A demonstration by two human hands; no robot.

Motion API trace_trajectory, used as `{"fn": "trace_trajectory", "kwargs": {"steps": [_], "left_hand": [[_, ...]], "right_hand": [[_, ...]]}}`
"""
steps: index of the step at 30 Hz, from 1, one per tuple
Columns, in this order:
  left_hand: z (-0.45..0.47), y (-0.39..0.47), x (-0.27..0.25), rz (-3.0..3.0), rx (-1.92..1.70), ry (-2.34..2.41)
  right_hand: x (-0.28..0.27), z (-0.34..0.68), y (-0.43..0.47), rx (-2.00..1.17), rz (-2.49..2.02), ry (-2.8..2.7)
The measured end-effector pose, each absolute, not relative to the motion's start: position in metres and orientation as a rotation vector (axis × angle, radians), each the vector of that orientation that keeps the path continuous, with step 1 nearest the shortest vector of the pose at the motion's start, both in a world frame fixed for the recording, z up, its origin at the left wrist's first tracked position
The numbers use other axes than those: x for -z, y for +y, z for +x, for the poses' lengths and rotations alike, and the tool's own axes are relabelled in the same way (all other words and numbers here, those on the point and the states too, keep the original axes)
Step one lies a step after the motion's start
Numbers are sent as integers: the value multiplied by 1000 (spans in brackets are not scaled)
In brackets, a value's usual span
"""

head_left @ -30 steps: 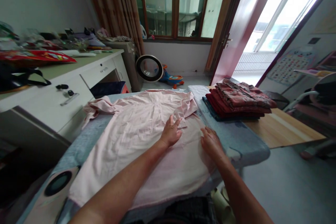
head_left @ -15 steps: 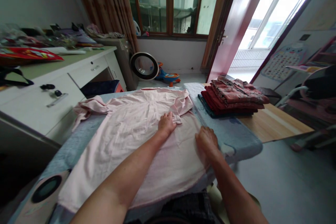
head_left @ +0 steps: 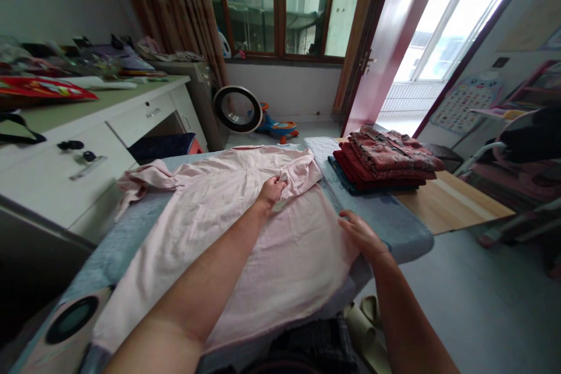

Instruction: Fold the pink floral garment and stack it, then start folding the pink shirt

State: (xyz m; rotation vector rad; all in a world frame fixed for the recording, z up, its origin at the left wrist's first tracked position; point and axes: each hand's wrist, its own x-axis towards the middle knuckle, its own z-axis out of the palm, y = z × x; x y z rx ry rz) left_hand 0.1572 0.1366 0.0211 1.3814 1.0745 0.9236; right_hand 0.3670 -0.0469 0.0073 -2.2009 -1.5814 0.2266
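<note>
A pale pink shirt [head_left: 245, 257] lies spread out over a blue padded cloth cover [head_left: 372, 216], its left sleeve crumpled out to the side. My left hand [head_left: 272, 190] is closed on the cuff of the right sleeve, which is folded inward onto the shirt and slightly lifted there. Beside the shirt's right edge is my right hand [head_left: 362, 232], fingers loosely apart and nothing seen in them; whether it touches the fabric is unclear.
Folded red and dark clothes [head_left: 390, 163] are stacked at the right, by a wooden board [head_left: 451, 201]. A pink device with a dark round window [head_left: 72, 318] sits at the near left corner. A cluttered white desk [head_left: 100, 158] stands on the left.
My left hand has gripped the sleeve cuff and raised it a little, shifting slightly left and away from me. My right hand has loosened from the shirt's right edge and moved slightly right.
</note>
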Motion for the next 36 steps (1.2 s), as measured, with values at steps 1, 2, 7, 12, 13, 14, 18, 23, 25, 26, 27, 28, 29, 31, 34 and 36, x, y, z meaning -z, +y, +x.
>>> {"fn": "trace_trajectory", "kwargs": {"steps": [1,2,7,12,13,14,18,23,25,26,27,28,29,31,34,36], "left_hand": [[157,137,-24,1344,-939,1025],[157,136,-27,1311,-956,984],[143,139,-32,1086,-1043,864],[113,144,-14,845,-1039,958],[108,143,-11,834,-1034,988],[103,142,-8,821,-1029,1014],[96,132,-8,825,-981,1036],[96,129,-23,974,-864,1096],[92,136,-32,1010,-909,1117],[89,141,-36,1020,-946,1105],[86,146,-42,1025,-984,1076],[81,151,-48,1027,-1027,1035],[76,155,-55,1032,-1074,985],[64,160,-70,1048,-1161,884],[39,161,-92,1077,-1244,820],[17,160,-102,1059,-1292,829]], "right_hand": [[-9,368,-49,-293,-2159,-1582],[-9,369,-50,-383,-2125,-1569],[-6,360,-52,-562,-2200,-1460],[-2,353,-55,-311,-2418,-1505],[-3,351,-56,-298,-2461,-1509],[-4,349,-56,-297,-2506,-1513],[-8,339,-56,-260,-2609,-1575],[-17,328,-56,-244,-2608,-1590],[-21,325,-57,-245,-2570,-1608],[-23,323,-58,-244,-2537,-1628],[-24,321,-59,-243,-2497,-1653],[-25,318,-59,-245,-2448,-1684],[-26,315,-60,-252,-2391,-1717],[-27,307,-61,-290,-2248,-1789],[-26,291,-61,-371,-1978,-1909],[-25,279,-60,-419,-1826,-1982]]}}
